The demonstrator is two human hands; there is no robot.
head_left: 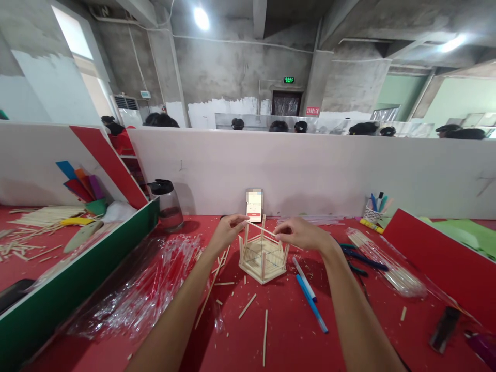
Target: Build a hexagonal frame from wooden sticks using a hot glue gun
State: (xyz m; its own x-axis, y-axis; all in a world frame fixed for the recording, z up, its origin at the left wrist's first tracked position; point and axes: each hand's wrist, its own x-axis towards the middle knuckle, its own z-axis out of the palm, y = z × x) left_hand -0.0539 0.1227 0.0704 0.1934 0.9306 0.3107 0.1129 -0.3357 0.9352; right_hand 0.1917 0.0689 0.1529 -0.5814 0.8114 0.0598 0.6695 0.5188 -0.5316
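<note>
A hexagonal frame built of thin wooden sticks [263,277] stands on the red table, with short upright posts at its corners. Above its rim, a single wooden stick [262,228] spans between my two hands. My left hand [229,230] pinches the stick's left end between thumb and fingers. At the other end, my right hand [298,232] has its fingertips closed on the stick. Loose stick pieces [247,306] lie in front of the frame. A white pen [304,278] and a blue pen [312,304] rest to its right.
Behind the frame a phone [254,205] leans against the white partition [217,170]. A jug [167,206] and clear plastic wrapping [147,289] are on the left. Pliers [364,258], bagged sticks [387,266] and a pen cup [372,211] are right. Several people's heads show beyond.
</note>
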